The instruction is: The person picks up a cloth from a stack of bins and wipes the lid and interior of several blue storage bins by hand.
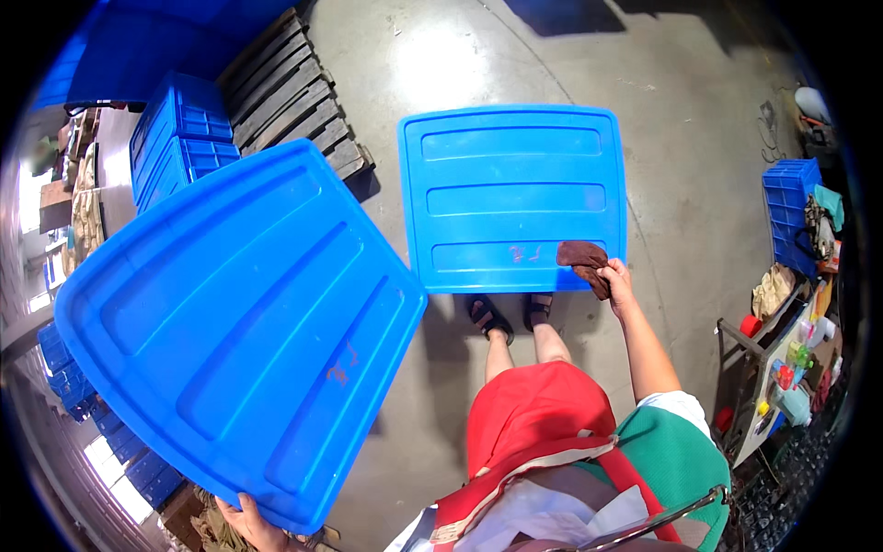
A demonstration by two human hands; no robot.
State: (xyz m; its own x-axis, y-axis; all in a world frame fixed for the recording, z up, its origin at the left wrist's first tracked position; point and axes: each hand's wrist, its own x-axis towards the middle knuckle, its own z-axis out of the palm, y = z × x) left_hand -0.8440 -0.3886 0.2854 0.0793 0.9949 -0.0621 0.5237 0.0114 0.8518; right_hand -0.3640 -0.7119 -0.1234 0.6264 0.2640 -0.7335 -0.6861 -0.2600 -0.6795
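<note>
A: Starting big: the concrete floor (699,221) fills the scene, glare patch up top. Next biggest?

B: The tilted blue lid (239,322), a large ribbed plastic panel raised off the floor on the person's left, with a faint reddish mark near its lower right. The left hand (250,523) grips its bottom edge, fingers curled over the rim.

A: And the second one?

B: The flat blue lid (512,198) lies on the floor straight ahead, near edge just above the person's sandalled feet (509,316). It also carries a faint mark by the near right corner.

A: Right hand?

B: The right hand (618,281) is clenched on a brown cloth (583,260), which is pressed against the flat lid's near right corner.

A: Background, quick.

B: A wooden pallet (294,92) sits behind the tilted lid, with stacked blue crates (179,138) to its left. A cluttered table (782,359) stands far right with small coloured items, too small to tell. Another blue crate (789,207) sits above it.

A: Clothing?

B: Red shorts (533,414), green-and-white top.
</note>
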